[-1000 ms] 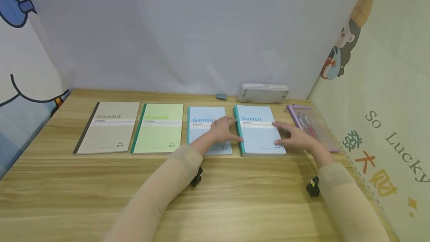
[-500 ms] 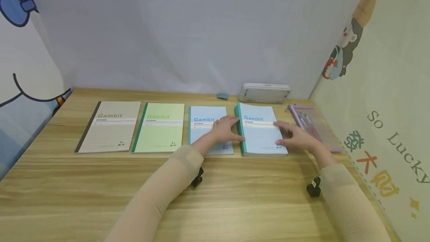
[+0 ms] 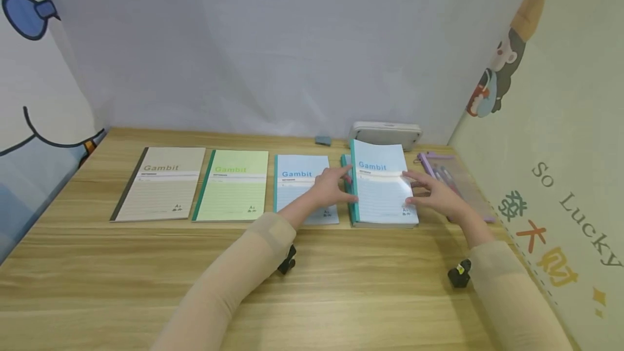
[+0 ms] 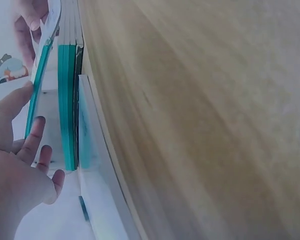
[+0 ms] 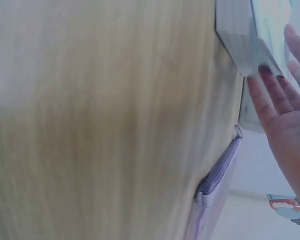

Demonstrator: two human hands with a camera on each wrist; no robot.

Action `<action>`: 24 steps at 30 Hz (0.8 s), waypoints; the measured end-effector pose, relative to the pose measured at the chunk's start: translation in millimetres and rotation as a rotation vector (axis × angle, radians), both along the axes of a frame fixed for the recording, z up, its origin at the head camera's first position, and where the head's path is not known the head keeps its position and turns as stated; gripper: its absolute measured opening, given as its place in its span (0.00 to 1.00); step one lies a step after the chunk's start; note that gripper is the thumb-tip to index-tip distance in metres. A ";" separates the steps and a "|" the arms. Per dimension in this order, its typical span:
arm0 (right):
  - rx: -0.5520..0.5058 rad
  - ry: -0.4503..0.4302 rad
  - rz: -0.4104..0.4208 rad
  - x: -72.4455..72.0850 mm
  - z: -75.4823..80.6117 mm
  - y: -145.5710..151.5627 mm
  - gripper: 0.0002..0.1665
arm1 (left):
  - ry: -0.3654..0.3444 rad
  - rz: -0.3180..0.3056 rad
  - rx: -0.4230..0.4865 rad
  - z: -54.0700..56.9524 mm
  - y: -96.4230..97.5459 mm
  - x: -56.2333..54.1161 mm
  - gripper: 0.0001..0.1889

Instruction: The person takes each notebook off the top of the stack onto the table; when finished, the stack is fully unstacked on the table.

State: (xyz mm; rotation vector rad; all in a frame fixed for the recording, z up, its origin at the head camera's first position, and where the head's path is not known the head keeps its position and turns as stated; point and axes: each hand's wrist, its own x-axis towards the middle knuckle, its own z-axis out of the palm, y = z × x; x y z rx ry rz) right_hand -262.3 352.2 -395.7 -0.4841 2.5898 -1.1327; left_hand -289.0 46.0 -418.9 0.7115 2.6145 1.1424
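Observation:
Both hands hold the top blue notebook (image 3: 382,183) by its long sides, its far end lifted off the stack beneath. My left hand (image 3: 331,186) pinches the teal spine, thumb nearer me and index finger farther along; its other fingers spread below in the left wrist view. My right hand (image 3: 436,196) grips the opposite edge, fingertips under the cover in the right wrist view. Below lies a stack of notebooks (image 4: 67,107) with teal spines, a gap showing between it and the raised one. Another blue notebook (image 3: 297,196) lies flat, partly hidden under my left forearm.
Farther left lie a green notebook (image 3: 234,186) and a beige notebook (image 3: 163,183). A white case (image 3: 387,133) stands behind the stack, with a small grey-blue object (image 3: 323,140) beside it. A purple-edged clear pouch (image 3: 468,188) holding pens lies by the right wall.
The top blue notebook has risen from the stack, its far end up most, and shifted slightly right. Both hands moved a little right with it. The other notebooks stayed put.

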 end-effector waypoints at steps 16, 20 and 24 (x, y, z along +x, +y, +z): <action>-0.071 0.116 0.016 -1.7 26.1 -22.9 0.43 | -0.003 0.052 0.199 21.1 -21.4 -2.2 0.47; -0.106 0.131 0.019 -1.2 34.6 -32.3 0.43 | -0.020 0.048 0.258 27.2 -33.3 -2.8 0.49; -0.140 0.116 0.018 -0.1 42.8 -41.8 0.44 | -0.063 0.037 0.305 35.1 -46.1 -1.7 0.50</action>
